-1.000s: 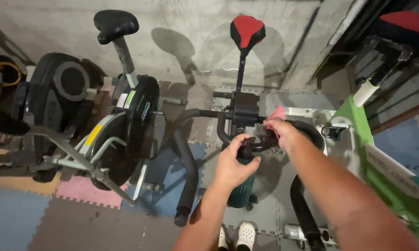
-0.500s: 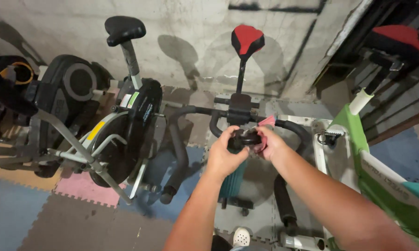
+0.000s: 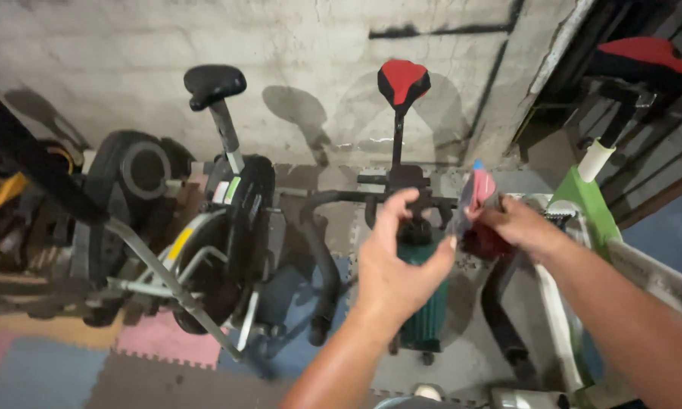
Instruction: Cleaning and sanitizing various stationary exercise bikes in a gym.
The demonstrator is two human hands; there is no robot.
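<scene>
My left hand [image 3: 398, 265] hovers open, fingers spread, just in front of the handlebar centre [image 3: 407, 180] of a small exercise bike with a red-and-black saddle [image 3: 403, 79] and a green body [image 3: 424, 322]. It holds nothing. My right hand [image 3: 519, 227] is to the right of the handlebar stem and is shut on a crumpled pink-red cloth [image 3: 479, 191] with a bit of blue at its top. The cloth hangs beside the black handlebar [image 3: 318, 203]. My left hand hides part of the stem.
A larger black exercise bike [image 3: 235, 220] with a black saddle [image 3: 214, 82] stands to the left, more dark machines beyond it. A green-and-white machine [image 3: 583, 193] stands close at the right. A rough concrete wall [image 3: 129, 45] is behind. Coloured foam mats [image 3: 152, 344] cover the floor.
Both hands were together on the handlebar centre. My left hand has come off it and opened; my right hand has drawn away to the right with the cloth.
</scene>
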